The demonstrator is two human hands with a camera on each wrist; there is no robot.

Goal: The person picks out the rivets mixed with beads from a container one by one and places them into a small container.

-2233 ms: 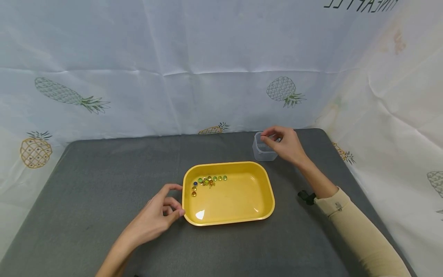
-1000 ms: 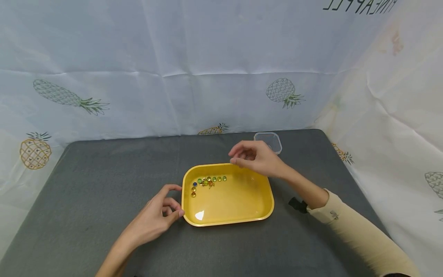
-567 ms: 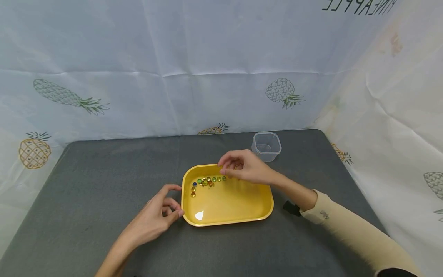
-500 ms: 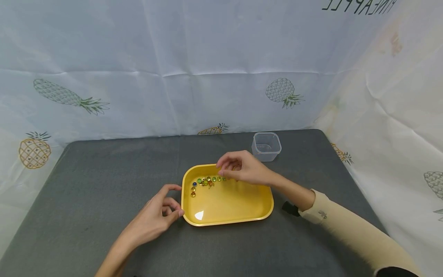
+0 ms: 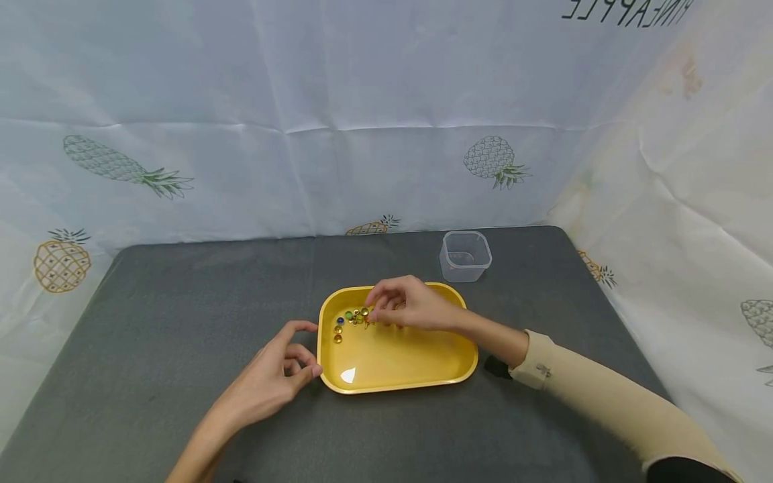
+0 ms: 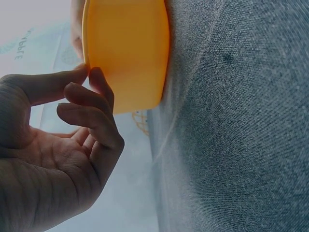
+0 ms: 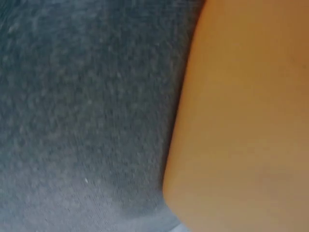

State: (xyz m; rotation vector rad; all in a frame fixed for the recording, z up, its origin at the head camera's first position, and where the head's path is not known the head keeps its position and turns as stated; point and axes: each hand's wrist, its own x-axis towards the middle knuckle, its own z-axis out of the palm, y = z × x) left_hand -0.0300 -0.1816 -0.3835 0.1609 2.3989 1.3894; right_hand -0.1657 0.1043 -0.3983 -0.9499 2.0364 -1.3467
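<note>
Left hand (image 5: 270, 373) grip clamps tray (image 5: 398, 359) edge, right hand (image 5: 417, 307) is at the beads (image 5: 348, 315), tray's far-left corner, can't tell if pinching any; I'd brace tray, pinch lightly, avoid scattering neighbours.

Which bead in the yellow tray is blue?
The blue bead, head view, just above two gold beads at left in the tray; no other visible bead looks blue.

A tray (image 5: 398, 362) sits mid-worktop (image 5: 181, 322), with beads (image 5: 348, 315) in its far left corner, the left hand (image 5: 274, 376) at its left rim, the right hand (image 5: 417, 305) above its far side, and a container (image 5: 461, 272) standing behind it, toward the right.
</note>
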